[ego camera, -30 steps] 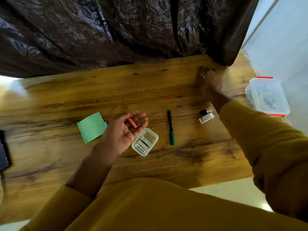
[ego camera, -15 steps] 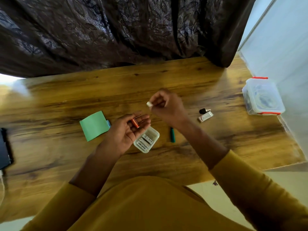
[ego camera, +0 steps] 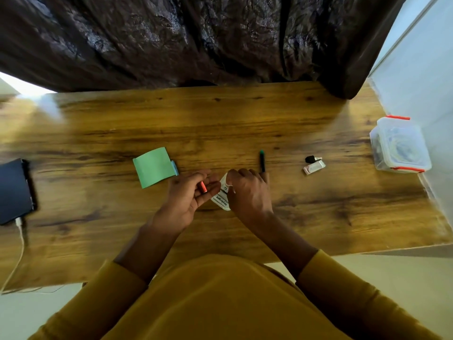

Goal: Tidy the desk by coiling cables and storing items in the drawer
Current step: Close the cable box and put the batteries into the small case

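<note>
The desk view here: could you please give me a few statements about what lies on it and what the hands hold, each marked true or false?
1. The left hand has a small orange cylinder lying on its fingers. True.
2. The green-tipped pen lies left of the green sticky notes. False: it lies to their right, beyond the right hand.
3. The clear lidded box with red clips stands at the desk's right end. True.
4. The right hand rests flat and empty on the wood. False: its fingers are curled over the small clear case.
5. A white cable is plugged into the dark device at the left edge. True.
</note>
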The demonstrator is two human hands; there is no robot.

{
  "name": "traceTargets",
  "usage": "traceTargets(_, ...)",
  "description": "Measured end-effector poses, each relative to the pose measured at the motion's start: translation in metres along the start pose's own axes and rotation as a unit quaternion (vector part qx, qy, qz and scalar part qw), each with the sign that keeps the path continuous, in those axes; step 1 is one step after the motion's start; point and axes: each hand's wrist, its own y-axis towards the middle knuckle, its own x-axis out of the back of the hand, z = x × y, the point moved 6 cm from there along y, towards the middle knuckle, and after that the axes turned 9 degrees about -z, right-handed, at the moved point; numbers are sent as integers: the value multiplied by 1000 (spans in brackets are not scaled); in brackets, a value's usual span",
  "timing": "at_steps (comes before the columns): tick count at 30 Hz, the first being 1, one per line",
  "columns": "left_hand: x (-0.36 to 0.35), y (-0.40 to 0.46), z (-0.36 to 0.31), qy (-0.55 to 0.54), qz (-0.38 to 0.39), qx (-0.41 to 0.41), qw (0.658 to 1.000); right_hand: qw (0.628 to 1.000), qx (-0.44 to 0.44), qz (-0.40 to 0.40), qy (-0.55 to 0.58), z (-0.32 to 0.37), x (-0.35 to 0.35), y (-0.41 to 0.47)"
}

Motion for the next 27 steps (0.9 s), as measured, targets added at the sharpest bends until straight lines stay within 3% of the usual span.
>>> traceTargets(8,4,1,0,6,11,1,1000,1000,4,-20,-2,-1,1,-3)
traceTargets(11,2,4,-2,13,17,-3,1000,990,-18,-52,132,1,13,-5)
traceTargets(13,-1,4,-4,24,22,-12,999,964,-21,-71,257,8,24,-5)
traceTargets(15,-7,3,-7,39,30,-29,998,948,-23,-57,313,14,31,-3)
traceTargets(23,-29,-4,-12,68,86,-60,992,946,-65,-69,311,7,33,8)
traceTargets(27,-29,-1,-19,188,75,-179,963,967,-68,-73,233,-7,34,11)
